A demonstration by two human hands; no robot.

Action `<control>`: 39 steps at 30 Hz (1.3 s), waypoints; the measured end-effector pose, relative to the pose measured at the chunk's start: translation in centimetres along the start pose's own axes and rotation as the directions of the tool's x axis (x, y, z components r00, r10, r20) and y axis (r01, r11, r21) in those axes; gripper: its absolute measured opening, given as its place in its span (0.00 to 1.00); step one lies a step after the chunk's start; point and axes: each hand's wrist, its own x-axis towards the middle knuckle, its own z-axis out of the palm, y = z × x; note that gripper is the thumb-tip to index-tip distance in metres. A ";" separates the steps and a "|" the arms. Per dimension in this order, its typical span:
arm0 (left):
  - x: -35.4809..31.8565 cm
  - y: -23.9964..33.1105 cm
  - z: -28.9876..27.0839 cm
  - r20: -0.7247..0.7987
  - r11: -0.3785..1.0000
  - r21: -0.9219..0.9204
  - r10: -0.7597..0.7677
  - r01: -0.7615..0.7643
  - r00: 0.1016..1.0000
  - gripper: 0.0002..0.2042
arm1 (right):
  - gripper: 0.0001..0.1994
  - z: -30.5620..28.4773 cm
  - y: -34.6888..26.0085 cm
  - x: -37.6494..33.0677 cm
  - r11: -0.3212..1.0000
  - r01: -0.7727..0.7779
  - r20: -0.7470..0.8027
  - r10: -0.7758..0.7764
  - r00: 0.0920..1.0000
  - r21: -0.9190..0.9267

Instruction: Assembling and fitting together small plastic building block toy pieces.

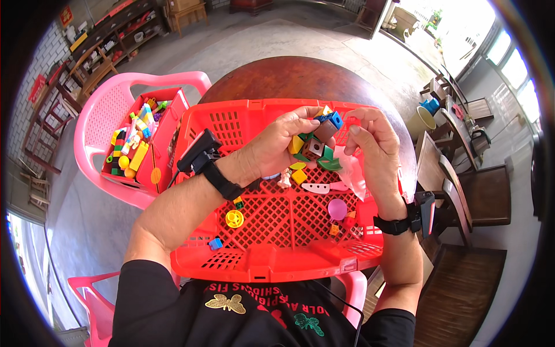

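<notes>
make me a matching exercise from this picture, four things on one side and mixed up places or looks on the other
Things:
1. left hand
2. box of toys
3. toy knife
4. loose blue block

Places or looks:
a. pink handle, pale blade
b. in the red basket, toward its near left corner
c. holding a cluster of toy blocks
d. on a pink chair

Pairs: 1-c, 2-d, 3-a, 4-b
</notes>
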 end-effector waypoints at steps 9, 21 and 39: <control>0.4 -0.4 -0.2 -0.033 0.997 -0.054 0.055 -0.057 0.998 0.17 | 0.10 0.0 0.3 0.4 0.942 -0.103 0.009 0.106 0.994 0.318; 0.6 -0.5 -0.4 -0.032 0.993 -0.044 0.107 -0.108 0.994 0.13 | 0.10 -0.1 0.9 0.4 0.926 -0.125 0.047 0.115 0.992 0.357; 0.4 -0.5 0.1 -0.038 0.992 0.004 0.124 -0.124 0.992 0.16 | 0.06 -0.3 1.4 0.5 0.885 -0.138 0.039 0.135 0.990 0.444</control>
